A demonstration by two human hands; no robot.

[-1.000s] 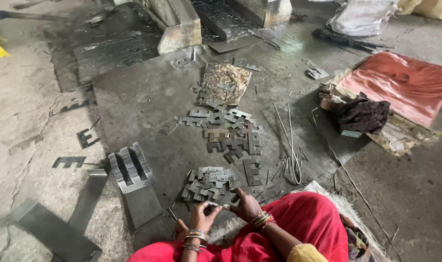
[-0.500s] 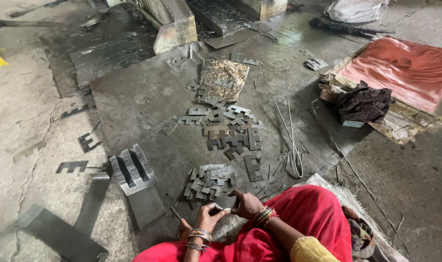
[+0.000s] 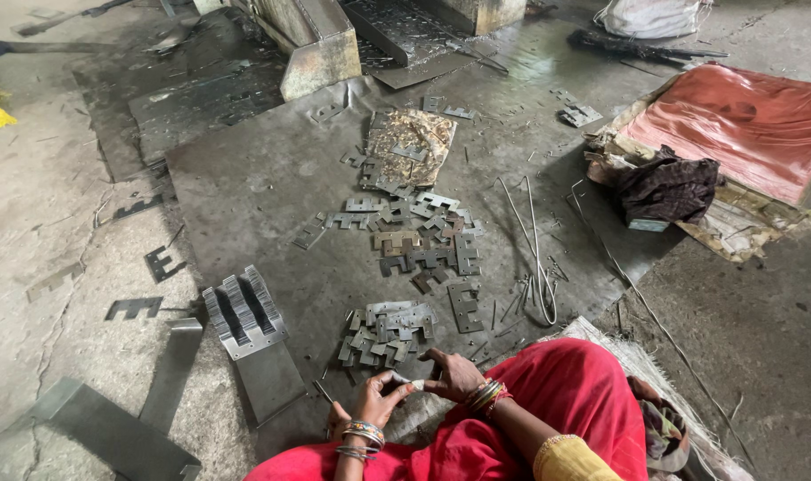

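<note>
Small pale piece [image 3: 416, 384], being pinched between fingers of left hand [image 3: 379, 398] and right hand [image 3: 454, 376], lying at 6 o'clock from heap of stamped metal plates [image 3: 388, 331]; upright stack of plates [image 3: 243, 309] standing at 9 o'clock; resting on metal floor sheet [image 3: 272, 187].

Soft daylight falls from the far side, putting a pale sheen on the metal sheet [image 3: 272, 178] ahead of me. Shadows are faint; the corner at far left sits darker. My hands lie near, in my own shade, slightly soft. The edges bow outward a little. Most else is sharp.
</note>
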